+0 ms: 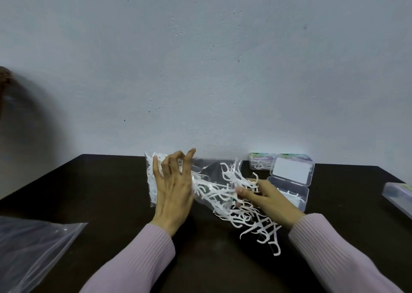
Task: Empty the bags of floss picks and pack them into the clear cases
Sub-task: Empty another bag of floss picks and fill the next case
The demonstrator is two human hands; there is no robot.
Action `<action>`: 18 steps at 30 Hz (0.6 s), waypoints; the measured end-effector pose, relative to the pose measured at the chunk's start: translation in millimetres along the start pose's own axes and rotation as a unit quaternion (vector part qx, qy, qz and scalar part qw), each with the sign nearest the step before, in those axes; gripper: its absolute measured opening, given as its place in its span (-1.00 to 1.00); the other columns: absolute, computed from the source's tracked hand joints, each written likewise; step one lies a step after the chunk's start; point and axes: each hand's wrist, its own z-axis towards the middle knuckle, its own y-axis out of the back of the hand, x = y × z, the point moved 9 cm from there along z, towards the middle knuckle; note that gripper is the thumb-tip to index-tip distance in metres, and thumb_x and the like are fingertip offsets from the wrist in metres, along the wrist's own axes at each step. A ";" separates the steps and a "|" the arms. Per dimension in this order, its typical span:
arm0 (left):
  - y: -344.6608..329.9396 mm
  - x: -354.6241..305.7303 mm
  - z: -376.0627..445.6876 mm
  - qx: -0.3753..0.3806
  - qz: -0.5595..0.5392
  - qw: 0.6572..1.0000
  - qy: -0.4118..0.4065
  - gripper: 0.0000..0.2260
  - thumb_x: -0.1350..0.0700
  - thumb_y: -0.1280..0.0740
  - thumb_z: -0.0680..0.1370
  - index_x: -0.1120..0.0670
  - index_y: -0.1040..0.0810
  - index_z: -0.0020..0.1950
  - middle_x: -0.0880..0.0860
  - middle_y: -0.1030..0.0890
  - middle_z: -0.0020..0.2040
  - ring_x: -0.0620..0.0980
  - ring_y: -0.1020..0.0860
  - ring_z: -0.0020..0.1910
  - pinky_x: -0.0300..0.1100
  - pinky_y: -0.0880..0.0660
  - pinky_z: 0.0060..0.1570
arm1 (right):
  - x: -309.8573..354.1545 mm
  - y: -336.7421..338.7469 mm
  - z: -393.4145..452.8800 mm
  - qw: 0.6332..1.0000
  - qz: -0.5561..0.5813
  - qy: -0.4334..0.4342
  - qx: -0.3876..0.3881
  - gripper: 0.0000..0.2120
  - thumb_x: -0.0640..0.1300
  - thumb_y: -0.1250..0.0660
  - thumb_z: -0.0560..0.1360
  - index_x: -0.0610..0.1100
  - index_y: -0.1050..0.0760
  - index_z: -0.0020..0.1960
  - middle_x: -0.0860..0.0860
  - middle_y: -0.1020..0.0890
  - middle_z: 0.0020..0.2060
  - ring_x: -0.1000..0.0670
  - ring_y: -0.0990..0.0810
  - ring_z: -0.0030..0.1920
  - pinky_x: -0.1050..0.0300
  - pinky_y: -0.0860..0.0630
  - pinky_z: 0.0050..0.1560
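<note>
On the dark table (pixel 111 192), an empty clear plastic bag (pixel 33 248) lies far left of the clear bag of white floss picks (pixel 153 181). The left hand (pixel 174 192) grips that bag's closed end. Right of it, the right hand (pixel 265 196) pinches spilled white floss picks (pixel 252 221); further right stands the open clear plastic case (pixel 292 185).

I am seated at a plain packing station, not identifiable as home or shop. The dark worktop (pixel 111 192) is pushed against a bare, pale painted wall (pixel 200 58) with small pits and marks. On the worktop near the wall, to the right, stand clear cases (pixel 292 170); loose white floss picks (pixel 252 221) lie before them. A clear plastic bag (pixel 33 243) lies at the worktop's left near edge. My sleeves (pixel 142 254) are lilac ribbed knit.
</note>
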 end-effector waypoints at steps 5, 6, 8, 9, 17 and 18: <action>-4.2 24.4 2.3 0.015 0.012 0.999 0.048 -0.16 0.40 -0.44 0.14 0.12 -0.27 0.39 0.16 -0.27 0.15 0.15 -0.27 0.19 0.31 -0.13 0.34 | -18.0 9.0 -3.6 0.993 -0.101 -0.051 0.025 -0.89 -0.05 -0.24 0.55 -0.04 -0.47 -0.12 0.16 -0.47 -0.30 0.26 -0.47 -0.28 0.45 -0.32 -0.29; -4.4 28.3 2.8 0.016 0.012 0.998 0.057 -0.16 0.40 -0.43 0.14 0.12 -0.27 0.39 0.16 -0.27 0.15 0.15 -0.27 0.19 0.31 -0.12 0.34 | -20.7 9.8 -2.0 0.987 -0.146 -0.057 0.029 -0.87 -0.02 -0.25 0.54 0.00 -0.46 -0.17 0.15 -0.46 -0.31 0.20 -0.45 -0.25 0.38 -0.30 -0.26; -4.5 34.0 2.9 0.017 0.010 0.997 0.068 -0.16 0.40 -0.43 0.14 0.11 -0.26 0.39 0.15 -0.26 0.15 0.16 -0.26 0.19 0.30 -0.10 0.35 | -29.6 10.0 2.1 0.965 -0.253 -0.062 0.041 -0.86 0.08 -0.25 0.51 0.06 -0.44 -0.18 0.14 -0.47 -0.29 0.07 -0.45 -0.16 0.18 -0.33 -0.08; -4.3 35.9 2.9 0.018 0.009 0.997 0.071 -0.16 0.40 -0.44 0.15 0.11 -0.26 0.39 0.15 -0.26 0.15 0.16 -0.26 0.19 0.30 -0.09 0.35 | -32.2 10.6 4.2 0.955 -0.286 -0.061 0.043 -0.87 0.12 -0.24 0.51 0.09 -0.44 -0.13 0.14 -0.49 -0.26 0.07 -0.45 -0.13 0.12 -0.33 0.03; 8.1 37.0 5.7 -0.007 -0.020 0.994 0.110 -0.24 0.38 -0.41 0.19 0.14 -0.30 0.38 0.14 -0.24 0.15 0.15 -0.24 0.20 0.30 -0.09 0.36 | -4.9 22.8 -1.2 0.958 -0.277 0.043 -0.059 -0.81 0.12 -0.32 0.45 0.09 -0.55 0.01 0.22 -0.59 -0.07 0.26 -0.50 -0.10 0.35 -0.35 -0.06; 9.8 35.8 5.8 -0.011 -0.023 0.993 0.112 -0.24 0.38 -0.41 0.19 0.14 -0.30 0.38 0.14 -0.24 0.15 0.15 -0.24 0.20 0.30 -0.09 0.36 | 1.6 23.5 -1.7 0.961 -0.259 0.063 -0.076 -0.84 0.10 -0.32 0.45 0.09 -0.55 -0.01 0.23 -0.59 -0.11 0.26 -0.49 -0.17 0.38 -0.34 -0.13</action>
